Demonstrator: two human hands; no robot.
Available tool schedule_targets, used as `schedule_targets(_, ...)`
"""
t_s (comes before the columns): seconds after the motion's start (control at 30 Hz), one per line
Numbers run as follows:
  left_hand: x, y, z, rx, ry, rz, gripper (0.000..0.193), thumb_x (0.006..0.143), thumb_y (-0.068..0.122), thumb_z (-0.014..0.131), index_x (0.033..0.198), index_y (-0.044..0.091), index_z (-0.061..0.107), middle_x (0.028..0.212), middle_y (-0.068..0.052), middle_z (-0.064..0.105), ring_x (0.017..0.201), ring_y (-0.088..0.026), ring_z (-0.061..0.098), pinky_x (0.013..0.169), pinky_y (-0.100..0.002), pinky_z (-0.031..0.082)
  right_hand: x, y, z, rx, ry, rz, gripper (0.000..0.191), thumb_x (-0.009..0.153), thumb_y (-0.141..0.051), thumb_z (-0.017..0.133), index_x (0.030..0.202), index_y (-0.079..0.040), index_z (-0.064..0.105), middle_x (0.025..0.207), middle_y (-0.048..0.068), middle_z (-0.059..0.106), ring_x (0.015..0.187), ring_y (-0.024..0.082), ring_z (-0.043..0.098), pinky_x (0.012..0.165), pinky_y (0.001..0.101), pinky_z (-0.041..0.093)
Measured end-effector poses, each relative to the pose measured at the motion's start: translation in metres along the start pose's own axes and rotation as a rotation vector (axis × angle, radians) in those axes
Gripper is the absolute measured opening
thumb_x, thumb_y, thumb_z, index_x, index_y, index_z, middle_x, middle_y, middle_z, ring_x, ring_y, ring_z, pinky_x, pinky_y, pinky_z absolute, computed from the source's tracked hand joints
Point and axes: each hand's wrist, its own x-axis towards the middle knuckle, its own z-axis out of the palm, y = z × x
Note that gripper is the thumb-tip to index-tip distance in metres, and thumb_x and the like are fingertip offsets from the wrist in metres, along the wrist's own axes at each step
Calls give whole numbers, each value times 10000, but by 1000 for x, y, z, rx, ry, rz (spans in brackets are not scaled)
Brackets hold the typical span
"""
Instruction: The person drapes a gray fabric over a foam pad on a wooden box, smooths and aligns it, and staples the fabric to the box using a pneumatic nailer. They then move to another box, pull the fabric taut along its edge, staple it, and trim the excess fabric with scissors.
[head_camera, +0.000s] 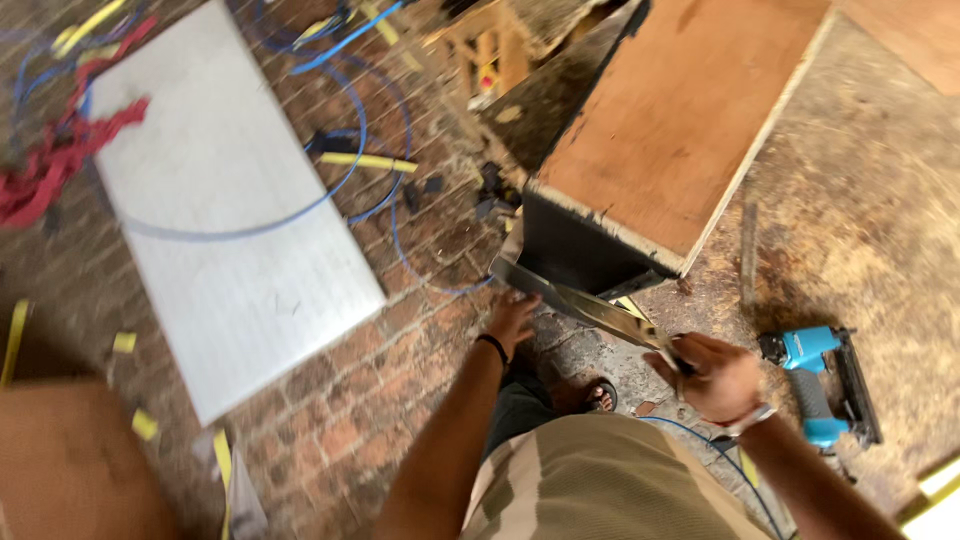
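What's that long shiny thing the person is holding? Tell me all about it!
It looks like a hand saw: a long, flat blade of greyish metal, blurred, so teeth cannot be made out. It lies slanted, low at the handle end, higher at the tip. The right hand grips its handle end. The left hand is at the blade's far end, just below it. The blade crosses in front of the dark edge of a brown wooden board.

At frame centre, the right hand grips a handsaw by its handle; the left hand touches the blade beneath the plywood board.
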Motion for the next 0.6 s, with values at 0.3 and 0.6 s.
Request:
schedule_targets(0.3,39,5,50,-519,-375,-160,378,864,148,772,1181,23,609,1182,-119,671,1141,-285,638,1101,-470,449,9,-51,-63,40,461,332,315,836,-310,856,747,-87,651,676,13,640,582,82,610,486,244,434)
schedule_targets(0.6,50,29,59,-592,-292,-50,396,812,8,767,1147,-4,555,1149,-148,612,1102,-336,602,1005,-502,480,39,20,-51,461,416,1129,305,950,-259,825,934,26,720,656,46,571,576,115,503,507,270,395)
